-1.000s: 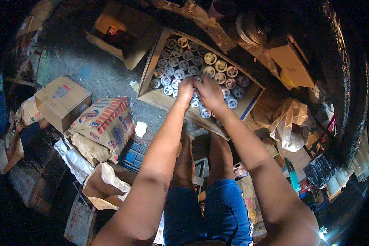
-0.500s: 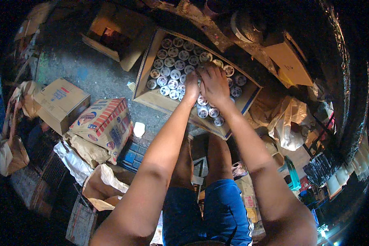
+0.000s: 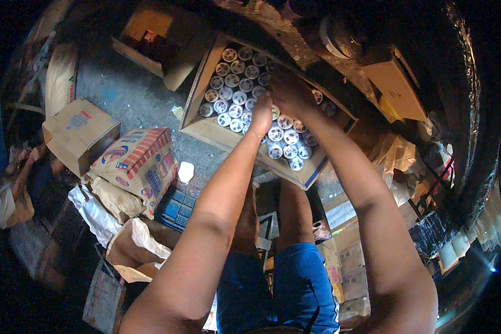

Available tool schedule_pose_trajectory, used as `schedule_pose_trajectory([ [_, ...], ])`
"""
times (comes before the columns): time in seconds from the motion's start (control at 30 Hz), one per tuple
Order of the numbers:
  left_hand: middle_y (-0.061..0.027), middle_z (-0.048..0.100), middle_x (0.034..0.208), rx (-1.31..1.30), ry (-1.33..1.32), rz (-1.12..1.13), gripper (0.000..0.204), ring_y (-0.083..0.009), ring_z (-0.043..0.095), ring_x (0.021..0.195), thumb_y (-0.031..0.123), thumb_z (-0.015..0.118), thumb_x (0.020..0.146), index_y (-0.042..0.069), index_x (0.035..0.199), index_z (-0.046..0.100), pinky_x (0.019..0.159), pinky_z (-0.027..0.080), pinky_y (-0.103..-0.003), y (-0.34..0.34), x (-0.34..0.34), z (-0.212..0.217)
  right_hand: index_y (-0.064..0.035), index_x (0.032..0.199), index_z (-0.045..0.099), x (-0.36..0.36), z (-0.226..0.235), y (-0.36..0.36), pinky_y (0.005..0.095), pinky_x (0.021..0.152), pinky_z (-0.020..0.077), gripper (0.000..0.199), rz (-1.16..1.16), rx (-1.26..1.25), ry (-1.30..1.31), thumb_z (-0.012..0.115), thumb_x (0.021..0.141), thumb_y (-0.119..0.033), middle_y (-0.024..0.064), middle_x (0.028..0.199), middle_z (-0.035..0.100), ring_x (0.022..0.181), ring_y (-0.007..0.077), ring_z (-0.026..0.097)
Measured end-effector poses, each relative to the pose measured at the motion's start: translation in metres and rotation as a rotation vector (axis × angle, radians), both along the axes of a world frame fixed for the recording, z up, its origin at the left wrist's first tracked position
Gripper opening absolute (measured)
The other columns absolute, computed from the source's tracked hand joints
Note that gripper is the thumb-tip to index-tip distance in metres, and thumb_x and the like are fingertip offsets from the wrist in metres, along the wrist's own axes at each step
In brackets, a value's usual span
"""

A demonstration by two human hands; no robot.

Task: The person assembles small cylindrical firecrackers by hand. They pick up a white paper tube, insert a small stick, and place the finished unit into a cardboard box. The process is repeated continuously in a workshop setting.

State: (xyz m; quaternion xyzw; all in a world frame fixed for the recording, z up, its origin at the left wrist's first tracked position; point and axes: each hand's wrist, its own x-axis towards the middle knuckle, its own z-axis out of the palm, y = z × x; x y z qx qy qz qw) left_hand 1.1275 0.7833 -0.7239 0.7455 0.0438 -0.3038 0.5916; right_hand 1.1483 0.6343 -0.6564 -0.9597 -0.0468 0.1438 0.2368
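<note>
An open cardboard box (image 3: 217, 131) holds several rows of upright cylinders (image 3: 239, 98) with round, whitish patterned ends. Over its middle, my left hand (image 3: 262, 116) is turned edge-on with the thumb side up, close against my right hand (image 3: 292, 99). The left fingers look closed but are mostly hidden. My right hand lies in dark shade, its fingers curled down among the cylinders. What either hand holds does not show. Nearest to my wrists are more cylinders (image 3: 290, 136) at the box's near right corner.
A darker open carton (image 3: 170, 72) lies beyond the box to the left. At left stand a plain carton (image 3: 80, 131) and a red-striped carton (image 3: 136, 158), with an open paper bag (image 3: 136, 250) nearer. Another carton (image 3: 392, 83) and crumpled plastic (image 3: 398, 161) are at right.
My right hand has shifted slightly up and left, into deeper shade. More cylinders show below it at the near right. My left hand stays nearly in place.
</note>
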Motion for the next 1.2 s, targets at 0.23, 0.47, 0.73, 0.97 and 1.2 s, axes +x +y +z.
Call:
schedule_pose_trajectory([
  [0.23, -0.0203, 0.069, 0.125, -0.054, 0.031, 0.023, 0.046, -0.0313, 0.064, 0.114, 0.032, 0.04, 0.108, -0.003, 0.126, 0.063, 0.099, 0.047, -0.039, -0.004, -0.002, 0.012, 0.0021, 0.126, 0.06, -0.01, 0.041, 0.012, 0.0499, 0.112, 0.0414, 0.046, -0.078, 0.033, -0.058, 0.066, 0.085, -0.018, 0.0261, 0.136, 0.057, 0.13, 0.044, 0.052],
  [0.47, -0.0175, 0.063, 0.137, -0.21, 0.156, 0.117, 0.051, -0.03, 0.058, 0.126, 0.035, 0.044, 0.107, -0.003, 0.139, 0.056, 0.108, 0.041, -0.037, 0.021, -0.008, -0.005, 0.0001, 0.126, 0.058, -0.053, 0.096, 0.056, 0.051, 0.106, 0.0432, 0.041, -0.349, 0.29, -0.099, 0.064, 0.089, -0.017, 0.0249, 0.132, 0.058, 0.123, 0.0458, 0.053],
  [0.73, -0.0174, 0.034, 0.164, -0.324, 0.612, 0.438, 0.072, -0.0278, 0.03, 0.152, 0.052, 0.035, 0.111, -0.002, 0.158, 0.032, 0.124, 0.025, -0.039, 0.032, -0.106, 0.255, 0.0005, 0.157, 0.037, -0.094, 0.173, 0.088, 0.0376, 0.128, 0.0099, 0.06, -0.899, 1.189, 0.187, 0.04, 0.109, -0.036, 0.0147, 0.167, 0.032, 0.158, 0.0274, 0.02],
  [0.97, -0.0131, 0.029, 0.166, -0.441, 0.804, 0.625, 0.062, -0.0245, 0.024, 0.154, 0.04, 0.035, 0.113, 0.001, 0.16, 0.03, 0.126, 0.018, -0.037, 0.067, -0.084, 0.305, 0.0001, 0.16, 0.032, -0.137, 0.363, 0.121, 0.0396, 0.127, 0.0135, 0.073, -0.774, 1.166, 0.594, 0.034, 0.109, -0.052, 0.0122, 0.168, 0.029, 0.156, 0.0262, 0.023],
  [1.2, -0.0098, 0.032, 0.166, -0.551, 0.388, 0.552, 0.06, -0.0259, 0.028, 0.153, 0.044, 0.039, 0.112, 0.007, 0.159, 0.035, 0.123, 0.025, -0.041, 0.057, -0.083, 0.494, -0.0016, 0.157, 0.036, -0.126, 0.329, 0.131, 0.0412, 0.126, 0.0182, 0.075, -0.542, 1.081, 0.244, 0.044, 0.106, -0.056, 0.0182, 0.163, 0.036, 0.152, 0.0326, 0.03],
])
